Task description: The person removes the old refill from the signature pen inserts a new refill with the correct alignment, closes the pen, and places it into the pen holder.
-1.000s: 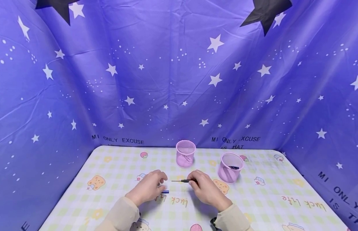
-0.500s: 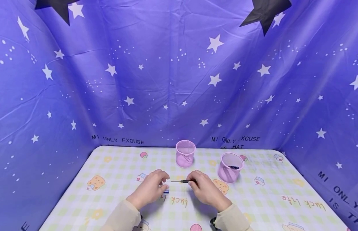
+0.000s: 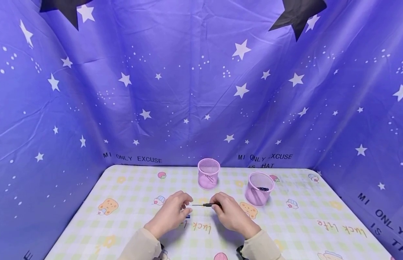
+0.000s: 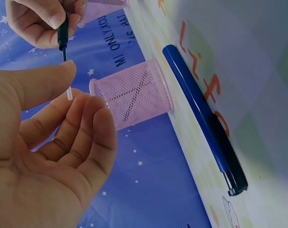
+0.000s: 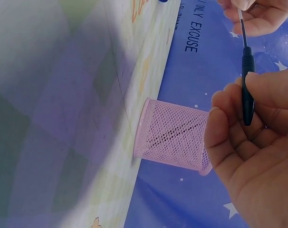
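My right hand (image 3: 232, 213) pinches a black ribbed pen grip (image 5: 247, 90) between thumb and fingers. From it a thin pen refill (image 3: 198, 205) points left, ending in a whitish tip. My left hand (image 3: 170, 213) is held with fingers loosely bent around that tip; in the head view, thumb and index finger stand apart with the refill's end between them. Whether they touch it, I cannot tell. On the cloth below the left hand lies a blue pen barrel (image 4: 196, 109) with a dark clipped end, mostly hidden in the head view.
A pink mesh cup (image 3: 208, 180) stands upright behind the hands. Another pink mesh cup (image 3: 254, 196), right of it, contains dark objects (image 3: 263, 189). The checked tablecloth (image 3: 305, 224) reaches back to a blue star-patterned curtain (image 3: 188, 90).
My left hand has shifted slightly right towards the refill's tip, covering more of the blue barrel. The right hand keeps its hold with barely any movement.
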Tool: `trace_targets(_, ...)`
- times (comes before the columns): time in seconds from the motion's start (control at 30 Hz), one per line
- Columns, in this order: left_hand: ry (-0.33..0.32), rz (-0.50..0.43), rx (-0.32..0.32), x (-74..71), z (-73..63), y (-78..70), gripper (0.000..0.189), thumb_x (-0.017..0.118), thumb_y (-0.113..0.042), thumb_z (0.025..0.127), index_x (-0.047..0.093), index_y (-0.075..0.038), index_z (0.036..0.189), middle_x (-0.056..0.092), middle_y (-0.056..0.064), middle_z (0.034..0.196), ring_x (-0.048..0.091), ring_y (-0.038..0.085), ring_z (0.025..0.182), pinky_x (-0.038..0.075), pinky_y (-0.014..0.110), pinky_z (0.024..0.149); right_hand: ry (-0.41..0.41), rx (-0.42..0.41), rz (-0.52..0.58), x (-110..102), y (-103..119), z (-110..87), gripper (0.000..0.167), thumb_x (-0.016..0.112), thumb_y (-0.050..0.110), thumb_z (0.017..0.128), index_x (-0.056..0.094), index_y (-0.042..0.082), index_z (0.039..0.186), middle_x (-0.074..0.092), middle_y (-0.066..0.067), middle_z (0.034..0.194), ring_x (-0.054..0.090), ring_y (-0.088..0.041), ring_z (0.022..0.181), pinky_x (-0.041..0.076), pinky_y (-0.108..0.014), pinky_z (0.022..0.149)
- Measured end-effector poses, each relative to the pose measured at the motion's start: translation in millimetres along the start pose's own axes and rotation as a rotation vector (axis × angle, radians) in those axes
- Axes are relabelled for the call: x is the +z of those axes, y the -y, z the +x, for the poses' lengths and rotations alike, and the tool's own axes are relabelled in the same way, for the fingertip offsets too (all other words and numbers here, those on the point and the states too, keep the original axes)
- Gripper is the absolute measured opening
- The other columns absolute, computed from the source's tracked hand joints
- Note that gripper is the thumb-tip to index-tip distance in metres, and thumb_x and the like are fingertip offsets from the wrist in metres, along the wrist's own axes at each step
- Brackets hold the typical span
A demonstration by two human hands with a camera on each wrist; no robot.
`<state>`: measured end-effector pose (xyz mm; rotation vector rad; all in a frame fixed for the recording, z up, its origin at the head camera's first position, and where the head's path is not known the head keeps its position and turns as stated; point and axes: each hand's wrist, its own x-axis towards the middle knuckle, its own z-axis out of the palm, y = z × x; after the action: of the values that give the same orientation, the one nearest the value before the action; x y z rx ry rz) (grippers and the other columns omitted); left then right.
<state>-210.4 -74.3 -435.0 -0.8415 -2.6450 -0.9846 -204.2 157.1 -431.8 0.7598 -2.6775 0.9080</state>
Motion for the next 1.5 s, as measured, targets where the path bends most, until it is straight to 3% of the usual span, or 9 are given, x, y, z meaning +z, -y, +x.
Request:
trace_targets(0.3, -0.037, -0.019, 0.026, 5.2, 1.9, -3.2, 0.018, 0.072, -0.006, 0.082, 0.066, -0.007, 0.099, 0.06, 0.001, 0.086, 0.055, 0.007, 0.074, 0.049, 0.024, 0.069, -0.009, -0.016, -0.001, 0.4, 0.3, -0.4, 0.012, 0.061, 0.003, 0.09, 0.06, 0.015, 0.088, 0.052, 0.01, 0.082, 0.05, -0.004, 0.075, 0.046, -0.026, 0.069)
trace_targets(0.8, -0.124, -0.006, 0.041, 9.3, 2.7, -3.3, 0.013, 0.07, 0.0, 0.082, 0.071, -0.012, 0.086, 0.055, -0.01, 0.078, 0.049, 0.003, 0.069, 0.045, 0.022, 0.065, -0.013, -0.018, -0.002, 1.6, 0.7, -0.6, 0.013, 0.062, 0.003, 0.089, 0.06, 0.016, 0.088, 0.052, 0.011, 0.082, 0.05, -0.004, 0.075, 0.046, -0.027, 0.07)
trace_targets(0.97, -0.118, -0.016, 0.046, 9.6, 2.4, -2.4, 0.014, 0.069, 0.004, 0.08, 0.072, -0.01, 0.084, 0.058, -0.006, 0.078, 0.05, 0.004, 0.069, 0.046, 0.022, 0.065, -0.01, -0.023, 0.001, 2.6, 0.5, -0.7, 0.013, 0.062, 0.003, 0.089, 0.06, 0.016, 0.088, 0.052, 0.011, 0.082, 0.05, -0.004, 0.075, 0.046, -0.027, 0.07)
trace_targets(1.5, -0.123, -0.007, 0.023, 9.6, 1.3, -5.8, 0.013, 0.07, 0.0, 0.081, 0.07, -0.013, 0.079, 0.052, -0.011, 0.074, 0.048, 0.002, 0.067, 0.046, 0.021, 0.064, 0.018, -0.041, 0.013, 1.9, 0.2, -1.2, 0.011, 0.061, 0.005, 0.091, 0.065, 0.013, 0.098, 0.058, 0.008, 0.088, 0.051, -0.004, 0.076, 0.046, -0.026, 0.07)
